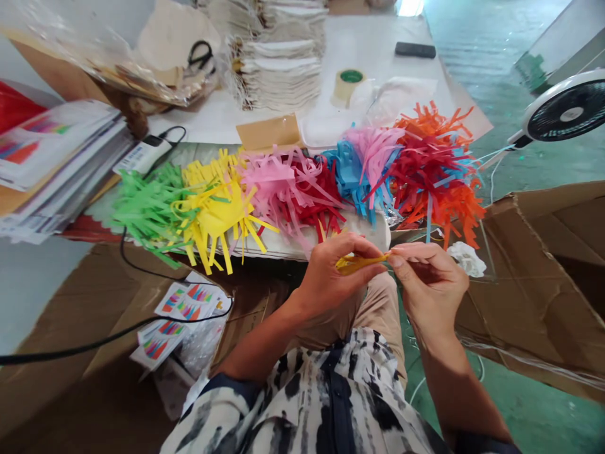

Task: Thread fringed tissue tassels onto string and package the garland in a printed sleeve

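Above my lap, my left hand (343,268) is closed around a yellow paper tassel (354,261), part of which its fingers hide. My right hand (428,277) pinches the narrow end of that same tassel between thumb and fingertips. Just beyond the hands, along the table's front edge, lie fringed paper tassels: green (151,205), yellow (220,202), pink (269,173), dark red (309,195), blue (350,167) and orange (460,205). Red fringe (420,164) partly covers the orange and blue ones.
Stacked whitish bundles (281,72), a tape roll (348,85), black-handled scissors (201,55) and a dark phone-like object (414,50) are on the table. A small fan (570,113) stands right. Cardboard boxes (534,271) flank me; a black cable (118,340) crosses the left one.
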A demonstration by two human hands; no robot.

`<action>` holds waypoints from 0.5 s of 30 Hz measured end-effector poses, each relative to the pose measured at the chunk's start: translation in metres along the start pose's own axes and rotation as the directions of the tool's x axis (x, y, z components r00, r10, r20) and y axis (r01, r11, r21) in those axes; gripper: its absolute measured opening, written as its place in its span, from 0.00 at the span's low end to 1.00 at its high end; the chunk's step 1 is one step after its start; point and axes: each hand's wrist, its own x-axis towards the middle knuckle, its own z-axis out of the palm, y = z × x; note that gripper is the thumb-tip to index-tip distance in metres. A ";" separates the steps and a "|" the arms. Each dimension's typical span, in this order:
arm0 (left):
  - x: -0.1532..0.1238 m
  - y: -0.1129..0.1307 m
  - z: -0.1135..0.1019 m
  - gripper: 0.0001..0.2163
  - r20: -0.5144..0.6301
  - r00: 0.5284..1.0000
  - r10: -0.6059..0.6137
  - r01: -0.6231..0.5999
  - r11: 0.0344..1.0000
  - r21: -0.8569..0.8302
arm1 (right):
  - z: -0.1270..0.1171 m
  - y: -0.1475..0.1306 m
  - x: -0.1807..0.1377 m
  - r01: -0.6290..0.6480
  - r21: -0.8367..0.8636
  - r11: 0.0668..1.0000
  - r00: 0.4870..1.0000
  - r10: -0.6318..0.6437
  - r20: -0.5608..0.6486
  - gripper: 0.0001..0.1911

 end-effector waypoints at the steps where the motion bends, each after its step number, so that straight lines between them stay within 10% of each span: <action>1: -0.001 0.000 0.000 0.10 0.007 0.999 -0.054 0.054 0.997 -0.051 | -0.001 0.001 0.001 -0.031 0.009 0.999 0.999 0.031 -0.014 0.08; 15: 0.004 -0.002 0.000 0.14 -0.030 0.973 -0.228 0.218 0.957 -0.190 | -0.003 0.004 0.003 -0.081 0.000 0.997 0.994 0.080 0.073 0.05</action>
